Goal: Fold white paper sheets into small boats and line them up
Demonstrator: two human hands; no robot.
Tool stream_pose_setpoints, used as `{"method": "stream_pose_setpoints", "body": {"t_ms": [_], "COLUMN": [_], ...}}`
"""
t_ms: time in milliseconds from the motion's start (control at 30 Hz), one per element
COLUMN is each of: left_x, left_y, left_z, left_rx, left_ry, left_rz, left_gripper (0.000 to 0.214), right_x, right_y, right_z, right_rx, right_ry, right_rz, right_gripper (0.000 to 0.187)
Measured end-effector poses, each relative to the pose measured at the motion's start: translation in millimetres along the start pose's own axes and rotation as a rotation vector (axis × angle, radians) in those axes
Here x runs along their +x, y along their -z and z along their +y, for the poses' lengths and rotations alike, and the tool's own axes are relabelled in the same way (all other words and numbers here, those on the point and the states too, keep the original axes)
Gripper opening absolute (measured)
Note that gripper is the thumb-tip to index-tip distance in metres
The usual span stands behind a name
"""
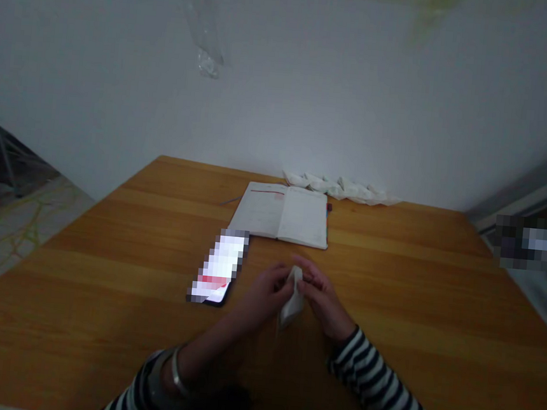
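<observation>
A small piece of folded white paper [292,305] is held upright between my two hands, above the near middle of the table. My left hand [270,289] pinches it from the left, thumb and fingers closed. From the other side, my right hand [323,299] grips its upper part between thumb and fingers. The paper's lower end points down toward me. Just left of my left hand lies a phone [220,267] with its screen lit and blurred out. Beyond both hands an open notebook [304,217] rests flat on the table.
Several folded white papers [342,188] lie in a row along the table's back edge, against the white wall [274,90]. The wooden table [414,294] extends to both sides. Clear plastic [205,27] hangs on the wall. Clutter [2,187] shows on the floor at left.
</observation>
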State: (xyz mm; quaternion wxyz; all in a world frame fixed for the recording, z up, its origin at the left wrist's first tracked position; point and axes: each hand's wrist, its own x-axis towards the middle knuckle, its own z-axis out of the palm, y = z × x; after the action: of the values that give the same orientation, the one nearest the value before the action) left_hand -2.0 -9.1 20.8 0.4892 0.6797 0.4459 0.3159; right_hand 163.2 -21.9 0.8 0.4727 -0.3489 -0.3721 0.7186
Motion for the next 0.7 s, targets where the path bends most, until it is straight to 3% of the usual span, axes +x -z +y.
{"method": "stream_pose_setpoints", "body": {"t_ms": [233,433,533,700], "left_x": [-8,-8,-2,13], "left_y": [2.5,-0.1,0.2,5.1], "left_z": [24,37,41,46], "left_rx": [0.38,0.674,0.75,0.73], "left_ry": [-0.046,-0.007,0.005,0.04], "left_rz": [-0.072,-0.098,-0.092,-0.073], "left_gripper": [0.021,0.037,0.042,0.034], "right_x": [0,6,14,31], "right_y": [-3,-9,-12,-15], "right_z": [3,0,-2,-7], "right_rx": [-0.057,0.014,0.041,-0.076], "right_ry": [-0.022,-0.097,-0.103,0.039], "right_rz": [0.096,0.19,0.257,0.327], "right_gripper": [0.051,0.039,0.035,0.036]}}
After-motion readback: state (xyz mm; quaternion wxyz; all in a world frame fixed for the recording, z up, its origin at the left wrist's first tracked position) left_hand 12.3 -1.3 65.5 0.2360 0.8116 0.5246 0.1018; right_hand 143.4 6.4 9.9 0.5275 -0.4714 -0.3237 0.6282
